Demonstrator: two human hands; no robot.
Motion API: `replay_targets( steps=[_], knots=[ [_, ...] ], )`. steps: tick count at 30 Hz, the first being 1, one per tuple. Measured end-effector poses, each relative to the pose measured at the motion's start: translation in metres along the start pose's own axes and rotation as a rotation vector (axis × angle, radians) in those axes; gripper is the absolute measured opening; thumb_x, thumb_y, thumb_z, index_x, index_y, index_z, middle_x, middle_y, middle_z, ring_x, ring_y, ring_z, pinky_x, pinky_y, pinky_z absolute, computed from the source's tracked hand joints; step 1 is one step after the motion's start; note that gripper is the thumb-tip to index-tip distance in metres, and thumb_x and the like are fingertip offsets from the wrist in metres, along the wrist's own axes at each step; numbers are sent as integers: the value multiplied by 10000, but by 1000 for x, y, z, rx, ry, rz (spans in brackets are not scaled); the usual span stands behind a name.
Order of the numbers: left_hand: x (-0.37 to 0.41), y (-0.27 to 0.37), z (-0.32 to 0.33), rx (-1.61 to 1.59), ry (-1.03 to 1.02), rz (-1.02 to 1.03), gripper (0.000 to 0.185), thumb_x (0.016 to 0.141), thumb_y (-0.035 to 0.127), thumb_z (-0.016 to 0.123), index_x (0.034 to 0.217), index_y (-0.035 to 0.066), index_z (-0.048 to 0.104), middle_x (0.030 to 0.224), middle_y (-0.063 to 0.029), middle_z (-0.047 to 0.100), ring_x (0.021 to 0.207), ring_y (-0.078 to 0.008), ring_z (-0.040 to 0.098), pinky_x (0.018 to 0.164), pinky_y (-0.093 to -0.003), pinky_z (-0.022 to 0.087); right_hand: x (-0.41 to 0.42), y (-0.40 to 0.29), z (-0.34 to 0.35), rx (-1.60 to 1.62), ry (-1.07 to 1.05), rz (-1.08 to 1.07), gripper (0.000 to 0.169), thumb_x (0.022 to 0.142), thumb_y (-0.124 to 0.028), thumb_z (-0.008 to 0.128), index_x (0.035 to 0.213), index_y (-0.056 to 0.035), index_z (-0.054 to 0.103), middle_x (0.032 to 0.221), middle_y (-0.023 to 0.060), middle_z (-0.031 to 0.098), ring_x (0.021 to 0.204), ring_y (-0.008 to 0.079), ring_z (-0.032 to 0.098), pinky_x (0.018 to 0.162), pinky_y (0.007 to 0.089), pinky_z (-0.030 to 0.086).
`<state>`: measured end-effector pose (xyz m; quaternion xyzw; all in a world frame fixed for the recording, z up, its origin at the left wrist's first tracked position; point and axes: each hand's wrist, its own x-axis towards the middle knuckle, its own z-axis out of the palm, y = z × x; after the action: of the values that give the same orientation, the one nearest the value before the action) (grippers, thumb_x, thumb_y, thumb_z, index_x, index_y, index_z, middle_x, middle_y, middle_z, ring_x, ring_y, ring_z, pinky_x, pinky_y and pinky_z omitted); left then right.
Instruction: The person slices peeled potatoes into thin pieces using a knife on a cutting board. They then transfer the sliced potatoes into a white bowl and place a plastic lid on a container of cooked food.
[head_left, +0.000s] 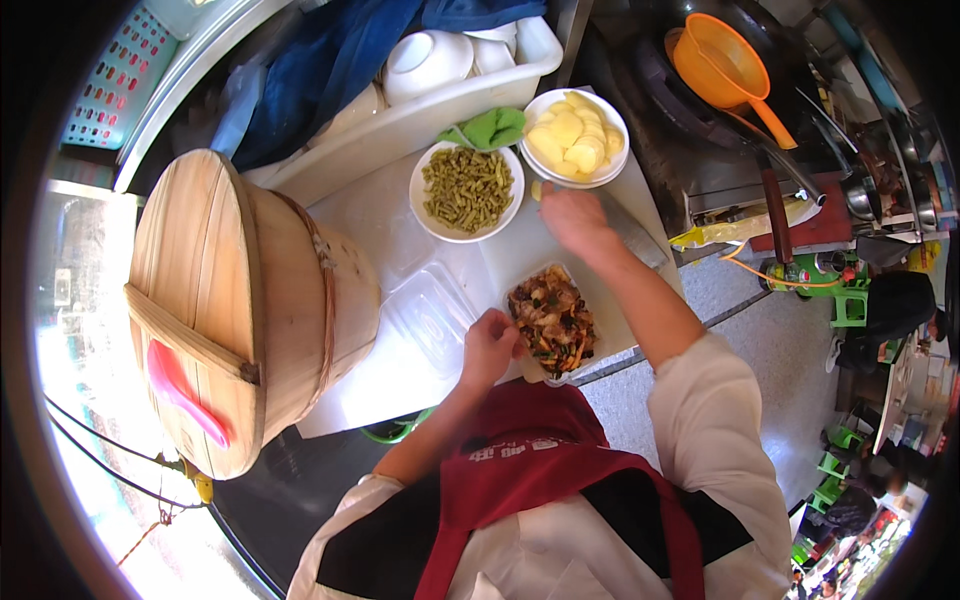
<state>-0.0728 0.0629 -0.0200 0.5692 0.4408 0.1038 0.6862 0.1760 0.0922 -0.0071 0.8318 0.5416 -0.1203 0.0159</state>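
My right hand reaches beside the white plate of sliced potatoes. A small pale yellow piece shows at its fingertips. Whether this is a slice or the end of a handle, I cannot tell. A flat grey metal blade lies partly under this arm. My left hand, fingers curled, is at the left rim of a clear plastic container. Its fingertips are partly hidden. Cooked meat and vegetables fill the container. Above it stands a white bowl of cut green beans.
A clear plastic lid lies left of my left hand. The wooden barrel carries a pink spoon on its lid. Behind are a green cloth and a white tub of bowls. An orange ladle rests over the stove side.
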Motion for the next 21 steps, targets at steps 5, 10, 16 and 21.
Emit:
replay_targets(
  steps=[5,10,16,21],
  knots=[
    [-8,-5,-2,-39,26,-12,17,844,-20,508,835,-30,518,678,-114,633,568,-174,637,513,-282,506,17,-16,-11,-39,24,-92,188,817,-43,538,923,-8,689,925,162,689,851,312,689,701,402,561],
    [-9,-4,0,-92,24,-13,14,843,-17,515,834,-29,515,674,-109,629,569,-171,642,503,-281,506,25,-20,-9,-87,64,-195,159,781,-25,563,830,-40,714,881,127,700,818,299,697,676,391,565],
    [-5,-16,2,-148,23,38,30,853,-7,534,836,-16,512,674,-104,628,570,-170,643,498,-279,502,4,-20,-24,-171,102,-153,214,781,-158,591,914,-2,650,771,151,690,672,317,682,603,419,549],
    [-2,-13,5,-93,30,82,86,874,52,577,914,-10,534,661,-109,628,549,-184,636,495,-300,484,-5,6,-66,-244,428,-168,254,817,-82,544,1046,21,584,769,129,671,630,292,681,554,406,553]
  ],
)
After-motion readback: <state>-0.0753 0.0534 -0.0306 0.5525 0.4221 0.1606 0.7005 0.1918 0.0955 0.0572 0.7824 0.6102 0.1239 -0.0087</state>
